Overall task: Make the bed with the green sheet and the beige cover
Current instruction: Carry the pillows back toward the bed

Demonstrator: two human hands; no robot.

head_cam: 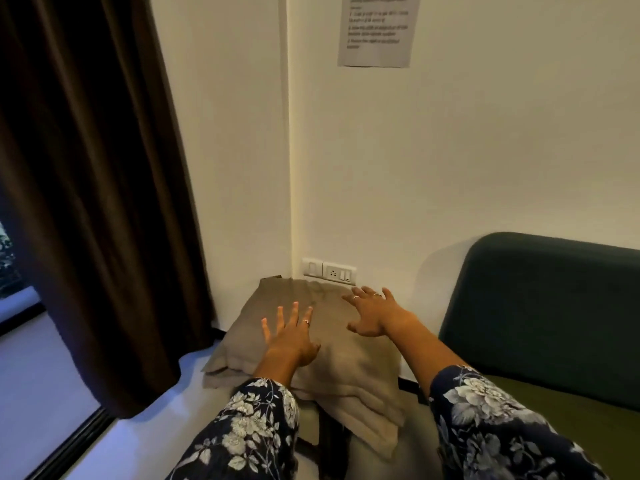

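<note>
Folded beige cover point(332, 355) in the wall corner, green sheet point(540, 393) flat just right of it.

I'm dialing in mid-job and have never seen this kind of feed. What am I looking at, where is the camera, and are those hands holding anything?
There is no machine here: a person wears one camera on the head, looking forward and down, so the arms in flowered sleeves are their own. The left hand and right hand are both spread open over a folded beige cover, gripping nothing; whether they touch it is hard to tell. The cover sits in the room corner below a wall socket. To the right is the bed: a dark headboard and the green sheet. A brown curtain hangs on the left.
</note>
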